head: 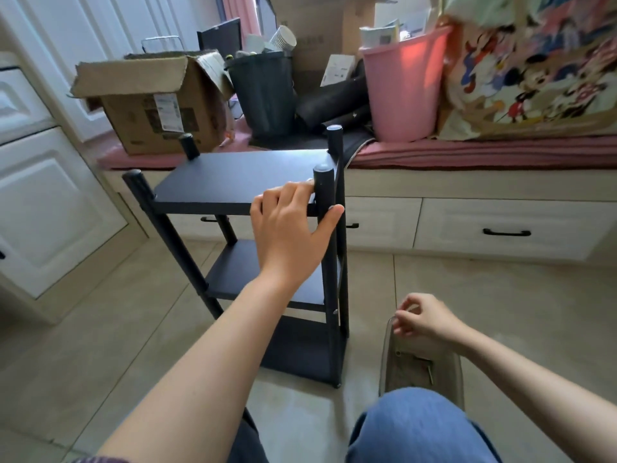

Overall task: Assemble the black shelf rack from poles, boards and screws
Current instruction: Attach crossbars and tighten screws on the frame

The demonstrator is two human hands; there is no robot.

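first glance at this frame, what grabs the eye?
The black shelf rack at centre, upright on the tile floor with three boards in place; the left hand holds its near right pole at the top board. Lower right, the right hand pinches the rim of a clear bag with small hardware in it. Behind, a pink bucket stands out on the cluttered window seat.

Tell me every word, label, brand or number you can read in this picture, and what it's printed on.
No text here can be read.
Shipping label on the open cardboard box: print too blurred.
Tall cardboard box at the back: faint dark print, illegible.
White carton by the pink bucket: print too small.
Cartoon fabric: pictures only, no legible words.
Black shelf rack: no markings visible.
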